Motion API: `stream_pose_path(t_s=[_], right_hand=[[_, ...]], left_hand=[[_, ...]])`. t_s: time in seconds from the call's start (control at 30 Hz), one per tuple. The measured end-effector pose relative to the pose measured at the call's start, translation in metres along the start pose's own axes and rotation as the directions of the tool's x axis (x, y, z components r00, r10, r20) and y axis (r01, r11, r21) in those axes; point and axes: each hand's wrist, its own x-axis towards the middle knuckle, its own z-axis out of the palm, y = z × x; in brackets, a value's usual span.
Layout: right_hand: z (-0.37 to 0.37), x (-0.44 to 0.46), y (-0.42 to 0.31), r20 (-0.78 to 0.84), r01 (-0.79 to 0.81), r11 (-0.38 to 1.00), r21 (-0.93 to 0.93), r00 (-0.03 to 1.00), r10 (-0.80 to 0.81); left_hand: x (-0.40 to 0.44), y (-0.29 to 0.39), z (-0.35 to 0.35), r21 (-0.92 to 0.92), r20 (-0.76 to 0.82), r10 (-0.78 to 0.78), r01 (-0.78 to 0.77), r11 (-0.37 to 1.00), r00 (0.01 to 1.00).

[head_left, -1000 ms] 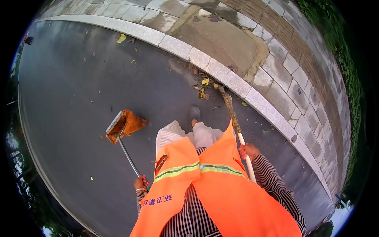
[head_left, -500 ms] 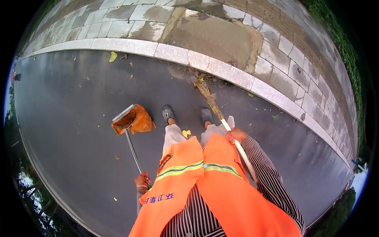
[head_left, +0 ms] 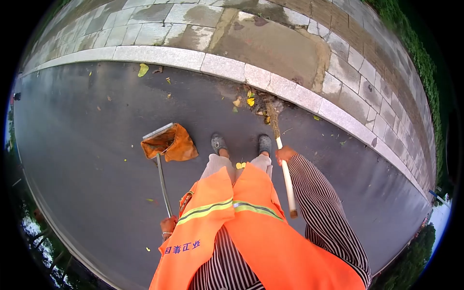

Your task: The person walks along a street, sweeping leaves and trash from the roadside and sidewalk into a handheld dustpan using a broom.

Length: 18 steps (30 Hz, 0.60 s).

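My right hand (head_left: 286,154) is closed round the pale handle of a broom (head_left: 286,179), whose twig head reaches the road beside the kerb. Yellow and brown leaves (head_left: 251,101) lie against the kerb, just left of the broom head. Low on the left, my left hand (head_left: 168,224) grips the metal pole of a dustpan (head_left: 181,145) with an orange-brown bag. The dustpan's mouth gapes on the left of my feet, and its inside is partly shadowed.
The pale stone kerb (head_left: 222,66) curves across the road's far side, with a paved sidewalk (head_left: 270,46) beyond. A yellow-green leaf (head_left: 143,70) lies near the kerb at left. My grey shoes (head_left: 218,142) are on the dark road (head_left: 96,159). Green plants edge the far right.
The broom has swung more upright, its lower handle end now showing, and its head has shifted right. The leaves beside it show again. The dustpan appears slightly further right.
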Motion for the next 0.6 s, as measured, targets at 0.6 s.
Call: stream_pose_path(t_s=[0.6], right_hand=[[0.025,0.01,-0.01,-0.011,0.022,0.798,0.602,1.0,-0.019]], left_hand=[[0.006,0.079,-0.025,0.137,-0.109,-0.173,0.187,0.973,0.979]])
